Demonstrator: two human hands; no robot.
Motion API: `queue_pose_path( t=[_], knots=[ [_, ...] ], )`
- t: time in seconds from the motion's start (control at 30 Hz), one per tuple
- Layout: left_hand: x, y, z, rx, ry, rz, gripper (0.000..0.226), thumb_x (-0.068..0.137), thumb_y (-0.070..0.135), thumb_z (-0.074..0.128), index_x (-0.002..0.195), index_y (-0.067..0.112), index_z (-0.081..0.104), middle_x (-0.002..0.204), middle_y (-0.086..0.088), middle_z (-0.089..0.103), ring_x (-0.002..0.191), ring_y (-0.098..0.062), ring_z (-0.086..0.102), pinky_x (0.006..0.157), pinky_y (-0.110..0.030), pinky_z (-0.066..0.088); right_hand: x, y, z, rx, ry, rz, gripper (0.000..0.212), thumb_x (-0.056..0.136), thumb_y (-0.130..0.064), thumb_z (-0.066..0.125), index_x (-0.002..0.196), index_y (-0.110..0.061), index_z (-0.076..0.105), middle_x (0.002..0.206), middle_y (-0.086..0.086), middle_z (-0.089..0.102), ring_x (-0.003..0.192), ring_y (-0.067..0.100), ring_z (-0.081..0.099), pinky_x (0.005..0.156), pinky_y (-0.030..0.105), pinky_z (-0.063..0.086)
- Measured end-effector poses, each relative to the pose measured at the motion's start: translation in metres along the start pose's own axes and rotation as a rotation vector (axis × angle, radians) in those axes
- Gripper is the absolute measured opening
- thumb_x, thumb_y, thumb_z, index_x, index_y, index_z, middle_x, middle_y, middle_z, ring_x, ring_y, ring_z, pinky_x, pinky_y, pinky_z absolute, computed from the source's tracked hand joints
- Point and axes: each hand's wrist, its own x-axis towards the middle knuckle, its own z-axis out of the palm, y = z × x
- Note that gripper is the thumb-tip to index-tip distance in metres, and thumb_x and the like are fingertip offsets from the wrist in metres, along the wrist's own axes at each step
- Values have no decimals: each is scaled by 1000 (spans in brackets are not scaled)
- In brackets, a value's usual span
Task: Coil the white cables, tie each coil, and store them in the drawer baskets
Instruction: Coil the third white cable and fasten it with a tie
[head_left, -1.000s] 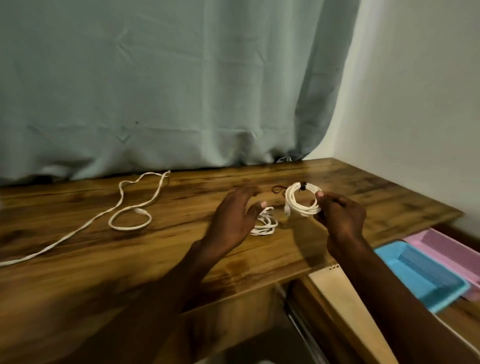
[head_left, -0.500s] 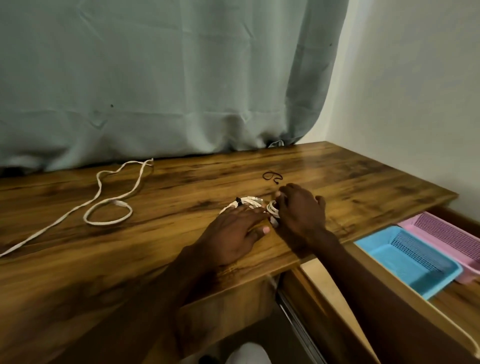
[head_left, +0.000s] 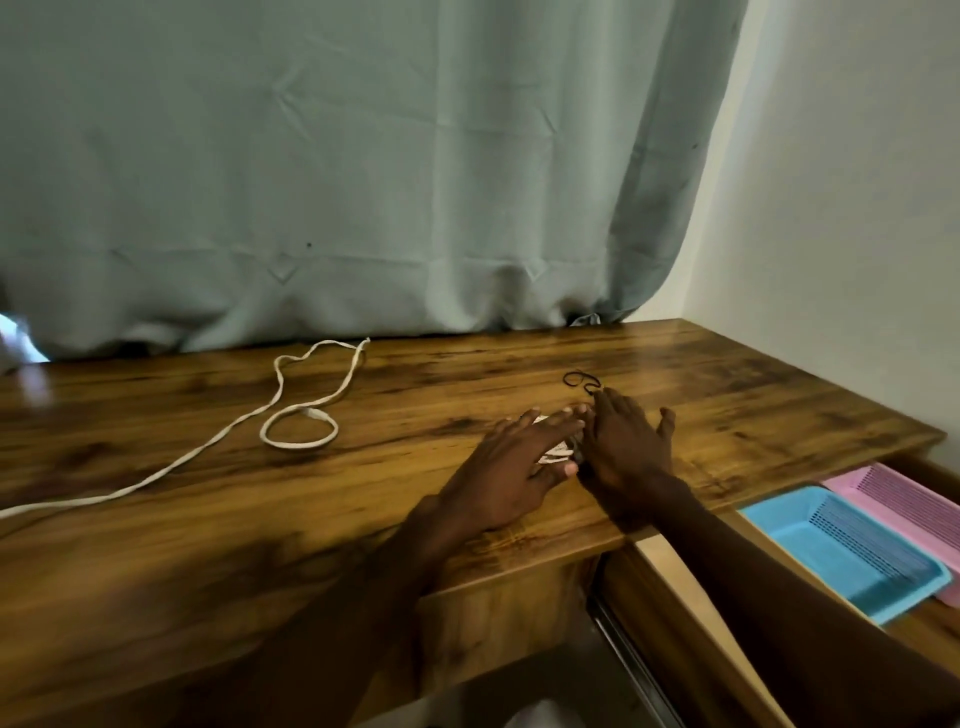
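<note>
Wooden desk (head_left: 727, 395), dark-grained. On it: an uncoiled white cable (head_left: 291, 415) at left, a black tie (head_left: 581, 380) near centre, and coiled cables (head_left: 556, 456) under both flat hands.

wooden desk (head_left: 156, 519), grey-green curtain (head_left: 337, 171), white wall (head_left: 841, 218)

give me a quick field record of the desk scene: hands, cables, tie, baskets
left hand: flat, fingers straight, over the small white cable coils
right hand: flat beside it, fingertips near the thin black tie
loose white cable: uncoiled on the wooden desk, left
blue plastic basket: empty, in the open drawer
pink plastic basket: behind the blue one
</note>
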Motion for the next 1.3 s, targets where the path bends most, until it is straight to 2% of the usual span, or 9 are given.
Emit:
queue_pose_path(
  t=[0.2, 0.37, 0.57, 0.77, 0.9, 1.0, 1.13, 1.23, 1.3],
  knots=[
    [-38, -9, -64, 153, 256, 73, 50, 98, 38, 62, 146, 31, 51, 146, 10, 56, 136, -14, 47, 110, -39, 40, 11, -64, -26, 239, 383, -159, 23, 104, -31, 45, 107, -23, 67, 109, 1, 69, 105, 28, 64, 105, 50, 38],
    [-136, -67, -151, 537, 486, -451, 50, 88, 28, 65, 136, 16, 56, 128, -11, 62, 114, -36, 58, 90, -47, 50, 17, -189, -6, 560, 371, -440, 24, 92, -21, 55, 107, -17, 74, 104, 7, 72, 99, 29, 66, 85, 40, 53],
    [-223, -119, -191, 855, 285, -1086, 37, 94, 37, 58, 122, 12, 58, 127, -14, 56, 120, -36, 51, 96, -48, 43, -1, -337, 35, 717, 81, -801, 31, 88, -7, 59, 113, -17, 74, 119, 2, 71, 113, 25, 63, 97, 35, 49],
    [-205, -152, -196, 959, 460, -908, 20, 87, 23, 67, 103, 18, 57, 99, -4, 64, 92, -30, 64, 81, -43, 43, 18, -393, 71, 708, -105, -1046, 23, 91, -19, 60, 108, -22, 76, 104, 0, 75, 100, 21, 68, 87, 38, 52],
    [-168, -181, -205, 1083, 605, -570, 13, 90, 27, 61, 98, 17, 61, 91, -5, 63, 82, -30, 63, 76, -42, 41, 50, -369, 74, 954, 172, -756, 21, 89, -20, 66, 102, -16, 82, 95, 2, 79, 88, 18, 72, 77, 25, 46],
    [-151, -195, -230, 1068, 694, -549, 20, 100, 35, 48, 100, 21, 62, 96, -2, 66, 89, -28, 63, 80, -44, 40, 74, -345, 72, 1169, 287, -328, 15, 92, -23, 69, 96, -21, 83, 92, 0, 80, 85, 16, 72, 79, 23, 51],
    [-164, -221, -248, 588, 892, -547, 21, 104, 34, 53, 91, 22, 65, 88, 4, 66, 84, -17, 61, 79, -41, 43, 82, -339, 73, 1378, 264, -86, 14, 90, -19, 77, 86, -32, 81, 79, -11, 77, 74, 15, 71, 73, 43, 57],
    [-167, -223, -245, 191, 910, -446, 8, 103, 25, 60, 106, 19, 66, 101, 10, 67, 92, 4, 57, 79, -24, 44, 71, -350, 64, 1348, 223, -228, 17, 90, -12, 77, 94, -28, 82, 85, -8, 79, 78, -1, 69, 74, 19, 49],
    [-164, -232, -237, 73, 821, -524, 41, 95, 38, 69, 130, 21, 54, 127, 9, 58, 114, 0, 54, 91, -16, 43, 62, -355, 58, 1445, 125, -318, 16, 88, -7, 78, 99, -16, 84, 88, -8, 80, 82, -3, 71, 75, 12, 50]
  ],
)
